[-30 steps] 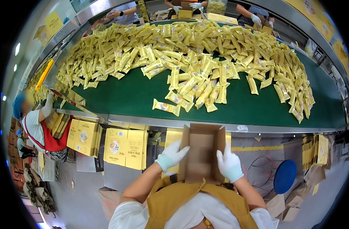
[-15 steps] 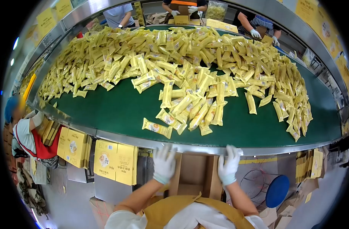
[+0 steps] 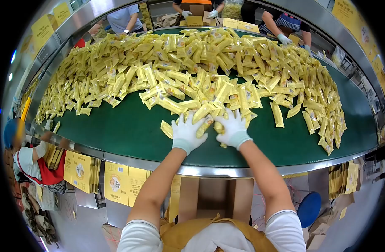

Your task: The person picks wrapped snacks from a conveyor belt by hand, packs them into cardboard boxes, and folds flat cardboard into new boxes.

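Note:
Both my hands wear white gloves and reach over the green belt (image 3: 129,134) to the near edge of a large heap of yellow wrapped packets (image 3: 158,54). My left hand (image 3: 188,133) lies palm down with its fingers spread on packets. Just right of it, my right hand (image 3: 233,129) also has spread fingers over packets, and a packet (image 3: 205,126) shows between the two hands. What lies beneath my palms is hidden. An open brown cardboard box (image 3: 215,195) stands between my forearms, below the metal belt edge, its inside facing up.
Flattened yellow cartons (image 3: 121,180) stand at the left below the belt, others (image 3: 343,178) at the right. A blue stool (image 3: 309,209) is at lower right. One co-worker (image 3: 41,164) is at far left; several others stand across the belt.
My hands have let go of the brown box and moved forward onto the packets. Some near packets have been pushed together, and the box now sits below my forearms.

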{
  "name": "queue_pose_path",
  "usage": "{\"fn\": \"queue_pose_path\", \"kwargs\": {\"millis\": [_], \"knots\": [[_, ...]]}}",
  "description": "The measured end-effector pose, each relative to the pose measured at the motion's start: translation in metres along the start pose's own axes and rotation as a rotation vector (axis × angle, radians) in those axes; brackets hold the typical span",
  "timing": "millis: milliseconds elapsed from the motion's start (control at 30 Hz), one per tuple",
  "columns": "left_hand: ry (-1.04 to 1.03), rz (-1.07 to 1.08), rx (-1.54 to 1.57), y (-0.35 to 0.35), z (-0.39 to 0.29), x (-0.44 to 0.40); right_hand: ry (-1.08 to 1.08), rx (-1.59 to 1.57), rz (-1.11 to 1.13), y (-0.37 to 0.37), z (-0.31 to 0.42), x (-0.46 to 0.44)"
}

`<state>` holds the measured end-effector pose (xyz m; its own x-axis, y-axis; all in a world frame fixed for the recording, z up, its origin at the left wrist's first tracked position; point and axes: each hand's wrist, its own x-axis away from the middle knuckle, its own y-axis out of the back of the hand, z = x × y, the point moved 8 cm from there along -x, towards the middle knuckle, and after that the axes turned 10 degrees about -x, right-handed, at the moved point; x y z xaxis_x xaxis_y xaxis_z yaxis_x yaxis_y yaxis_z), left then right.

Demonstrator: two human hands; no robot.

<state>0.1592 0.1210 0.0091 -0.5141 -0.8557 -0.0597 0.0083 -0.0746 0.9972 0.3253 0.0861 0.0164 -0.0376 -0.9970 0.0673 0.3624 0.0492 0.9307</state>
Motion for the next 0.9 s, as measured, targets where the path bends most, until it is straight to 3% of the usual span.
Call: {"fn": "queue_pose_path", "kwargs": {"millis": [167, 267, 400, 567, 667, 733, 900], "knots": [[-0.143, -0.039, -0.034, -0.001, -0.001, 0.009, 0.146, 0.063, 0.093, 0.019, -0.046, 0.037], [-0.223, -0.063, 0.011, 0.002, -0.004, 0.032, 0.276, 0.274, 0.069, 0.010, -0.036, 0.073], [-0.295, -0.145, 0.151, 0.016, 0.005, 0.067, 0.357, 0.150, 0.006, 0.010, -0.011, 0.116], [-0.338, -0.107, 0.426, 0.013, 0.050, 0.094, 0.238, -0.363, -0.296, 0.017, -0.054, 0.137], [-0.425, -0.025, 0.247, 0.023, 0.055, 0.106, 0.114, -0.406, -0.485, 0.021, -0.075, 0.140], [-0.443, -0.006, 0.044, 0.017, 0.060, 0.109, -0.002, -0.471, -0.468, 0.010, -0.086, 0.129], [-0.401, 0.060, -0.074, -0.002, 0.082, 0.097, -0.371, -0.431, -0.320, 0.004, -0.113, 0.114]]}}
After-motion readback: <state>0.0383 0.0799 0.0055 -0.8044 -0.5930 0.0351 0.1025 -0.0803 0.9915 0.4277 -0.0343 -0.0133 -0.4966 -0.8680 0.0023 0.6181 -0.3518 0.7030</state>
